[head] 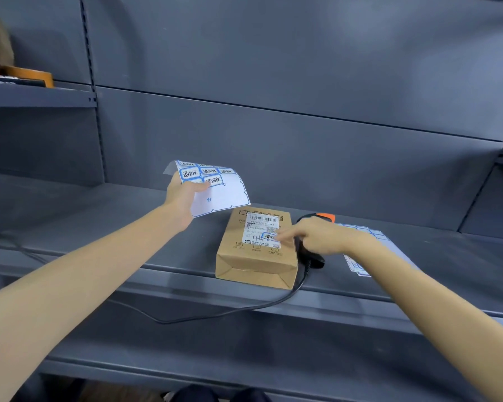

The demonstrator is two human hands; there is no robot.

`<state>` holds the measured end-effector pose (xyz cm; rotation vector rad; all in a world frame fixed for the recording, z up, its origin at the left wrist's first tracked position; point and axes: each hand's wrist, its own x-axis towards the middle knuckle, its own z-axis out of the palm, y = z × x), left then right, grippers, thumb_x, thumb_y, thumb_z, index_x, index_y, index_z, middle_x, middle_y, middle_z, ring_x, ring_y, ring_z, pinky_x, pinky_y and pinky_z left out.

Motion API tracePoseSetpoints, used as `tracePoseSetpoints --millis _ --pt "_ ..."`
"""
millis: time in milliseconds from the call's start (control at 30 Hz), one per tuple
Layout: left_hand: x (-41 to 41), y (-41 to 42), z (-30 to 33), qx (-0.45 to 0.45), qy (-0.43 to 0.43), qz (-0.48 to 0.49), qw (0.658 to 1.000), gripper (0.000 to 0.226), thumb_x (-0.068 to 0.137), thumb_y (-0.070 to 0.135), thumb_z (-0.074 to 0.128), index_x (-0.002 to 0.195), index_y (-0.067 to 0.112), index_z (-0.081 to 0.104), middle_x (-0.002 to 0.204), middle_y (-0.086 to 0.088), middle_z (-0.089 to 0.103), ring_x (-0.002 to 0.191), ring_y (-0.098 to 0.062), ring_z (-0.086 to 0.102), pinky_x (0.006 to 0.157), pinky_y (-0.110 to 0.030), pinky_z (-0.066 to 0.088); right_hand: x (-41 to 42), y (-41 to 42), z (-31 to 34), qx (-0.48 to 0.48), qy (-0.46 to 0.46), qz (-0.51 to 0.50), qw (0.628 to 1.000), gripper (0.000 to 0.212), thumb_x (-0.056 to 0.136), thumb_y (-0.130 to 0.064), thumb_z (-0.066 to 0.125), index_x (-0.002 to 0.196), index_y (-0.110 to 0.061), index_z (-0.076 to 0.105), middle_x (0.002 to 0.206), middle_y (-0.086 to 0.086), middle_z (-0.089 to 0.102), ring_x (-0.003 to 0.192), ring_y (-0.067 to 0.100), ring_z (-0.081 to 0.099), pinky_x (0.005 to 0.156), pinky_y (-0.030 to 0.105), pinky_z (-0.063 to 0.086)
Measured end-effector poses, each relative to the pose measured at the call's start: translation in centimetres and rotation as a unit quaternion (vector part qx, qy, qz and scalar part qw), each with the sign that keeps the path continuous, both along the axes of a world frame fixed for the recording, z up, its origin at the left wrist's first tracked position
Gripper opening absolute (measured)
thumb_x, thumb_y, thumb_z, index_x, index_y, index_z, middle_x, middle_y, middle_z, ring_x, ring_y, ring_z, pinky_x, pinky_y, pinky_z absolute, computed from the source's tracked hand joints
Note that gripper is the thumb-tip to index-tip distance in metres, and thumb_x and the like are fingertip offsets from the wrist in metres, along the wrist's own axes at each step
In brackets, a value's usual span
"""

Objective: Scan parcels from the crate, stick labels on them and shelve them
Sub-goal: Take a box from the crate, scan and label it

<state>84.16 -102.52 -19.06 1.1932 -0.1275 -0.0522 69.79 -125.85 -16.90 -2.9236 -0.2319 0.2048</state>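
- Parcel, a brown paper package with a white shipping slip on top, lies flat at the front edge of a grey metal shelf.
- Right hand presses straight fingertips onto a small blue label on the slip.
- Black scanner with an orange tip sits just beyond that hand.
- Left hand pinches a label sheet, raised above the shelf, farther back.
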Motion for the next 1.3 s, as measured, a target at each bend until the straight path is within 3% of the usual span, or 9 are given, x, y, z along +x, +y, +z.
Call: tracePoseSetpoints --millis 67,200,433,567,667,933,1067,1233,1300 --pt "0.0 -0.3 0.3 -0.006 -0.007 -0.016 1.0 0.054 0.083 -0.002 0.062 0.129 0.024 0.053 0.12 0.004 0.067 0.11 -0.021 0.064 0.092 -0.048 0.052 0.1 -1.0 0.7 -0.01 -0.019 -0.034 0.999 0.075 0.08 0.016 0.027 0.133 -0.027 0.056 0.068 -0.037 0.059 0.064 -0.019 0.047 0.06 0.0 0.033" --pt "-0.4 -1.3 1.0 -0.017 -0.02 -0.038 0.999 0.056 0.082 -0.003 0.062 0.131 0.023 0.053 0.12 0.003 0.067 0.111 -0.021 0.063 0.094 -0.051 0.051 0.4 -1.9 -0.7 0.004 -0.031 -0.005 1.0 0.085 0.074 0.017 0.026 0.137 -0.037 0.048 0.141 -0.021 0.044 0.122 0.013 0.05 0.089 0.018 0.036" --pt "-2.1 -3.3 2.0 -0.008 -0.037 -0.088 0.995 0.058 0.078 -0.001 0.065 0.131 0.019 0.052 0.122 0.0 0.066 0.112 -0.023 0.063 0.092 -0.05 0.052 1.1 -2.7 -1.9 0.153 -0.153 -0.062 0.974 0.044 0.097 -0.003 0.036 0.133 -0.019 0.055 0.137 -0.003 0.054 0.118 0.018 0.055 0.085 0.016 0.04" --pt "-4.5 -5.8 2.9 0.004 -0.041 -0.141 0.989 0.047 0.086 -0.006 0.059 0.126 0.019 0.055 0.121 -0.002 0.066 0.109 -0.022 0.064 0.087 -0.043 0.054 1.8 -3.8 0.1 0.564 -0.059 -0.157 0.808 0.054 0.1 -0.048 0.034 0.13 -0.008 0.053 0.129 0.007 0.059 0.12 0.019 0.056 0.105 0.033 0.042" --pt "-6.0 -8.5 3.2 0.056 -0.059 -0.18 0.98 0.049 0.085 -0.007 0.062 0.127 0.017 0.054 0.122 -0.004 0.066 0.11 -0.024 0.063 0.094 -0.046 0.051 1.6 -4.5 1.5 0.669 -0.037 -0.148 0.728 0.054 0.099 -0.049 0.039 0.124 -0.004 0.056 0.12 0.01 0.066 0.113 0.022 0.062 0.093 0.033 0.05" --pt "-6.6 -11.1 3.4 0.267 -0.097 -0.111 0.952 0.064 0.086 0.024 0.07 0.141 0.02 0.038 0.128 0.008 0.045 0.117 -0.018 0.048 0.102 -0.037 0.041 -0.2 -9.0 4.7 0.605 -0.241 -0.167 0.74 0.015 0.093 -0.003 0.055 0.105 -0.008 0.064 0.105 0.01 0.069 0.088 0.021 0.068 0.085 0.034 0.057" --pt "-4.4 -9.0 1.0 0.501 0.007 0.085 0.861 0.064 0.086 0.032 0.065 0.138 0.006 0.039 0.134 -0.016 0.047 0.121 -0.034 0.045 0.098 -0.041 0.043 -1.5 -15.1 2.3 0.571 -0.26 -0.291 0.722 0.025 0.092 0.0 0.055 0.116 0.0 0.062 0.113 0.017 0.066 0.094 0.027 0.064 0.094 0.042 0.051" --pt "-4.0 -6.7 -0.9 0.509 0.041 0.033 0.859 0.029 0.089 0.034 0.063 0.091 0.006 0.056 0.117 -0.015 0.06 0.109 -0.032 0.055 0.087 -0.036 0.048 -1.6 -20.7 -4.0 0.437 -0.23 -0.497 0.714 0.018 0.086 -0.007 0.065 0.102 0.0 0.069 0.091 0.012 0.063 0.08 0.02 0.052 0.081 0.031 0.048" --pt "-4.4 -6.3 -1.2 0.487 0.055 -0.001 0.872 0.034 0.091 0.03 0.063 0.108 0.002 0.057 0.12 -0.014 0.058 0.107 -0.03 0.055 0.084 -0.035 0.045 -1.8 -20.9 -5.2 0.357 -0.218 -0.551 0.723 0.009 0.086 -0.008 0.063 0.077 -0.005 0.061 0.073 0.007 0.051 0.068 0.02 0.042 0.065 0.027 0.038"
